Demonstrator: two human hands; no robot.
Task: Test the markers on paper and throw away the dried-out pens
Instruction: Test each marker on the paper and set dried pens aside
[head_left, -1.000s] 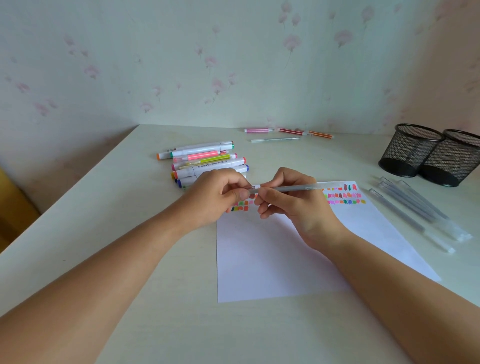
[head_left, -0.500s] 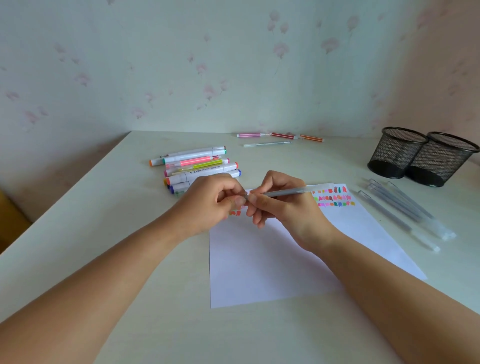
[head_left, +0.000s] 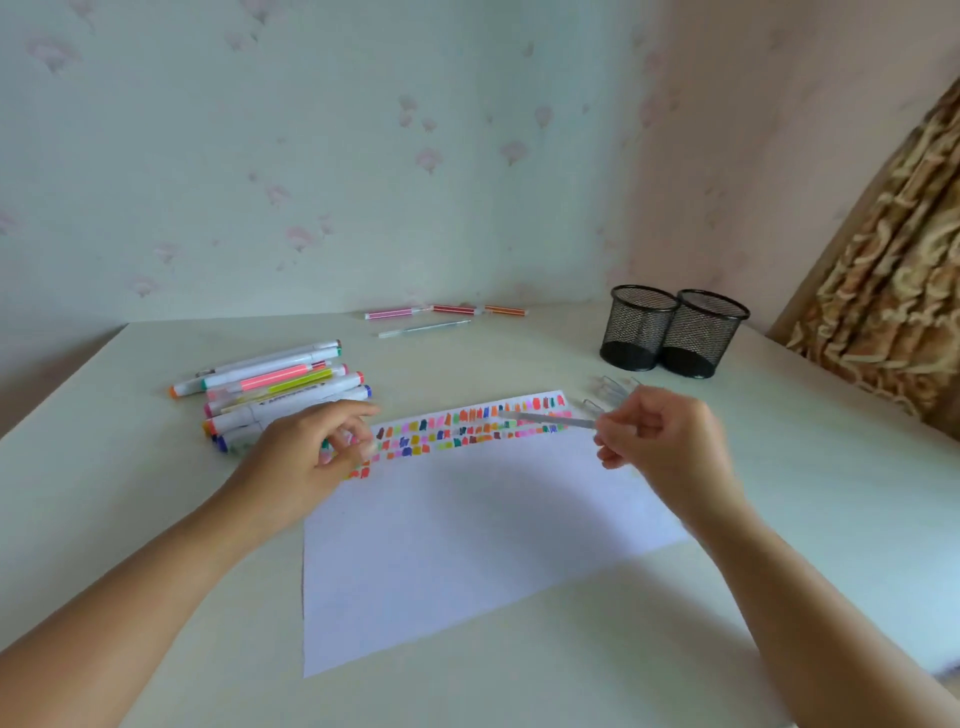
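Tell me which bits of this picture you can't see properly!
Head view only:
- Left hand: fingertips blurred by motion; whether they pinch a cap is unclear.
- Grey pen in the right hand: blurred, so its tip cannot be made out.
- Clear pens: mostly hidden behind the right hand.
- Mesh cups: their dark walls hide whatever is inside.
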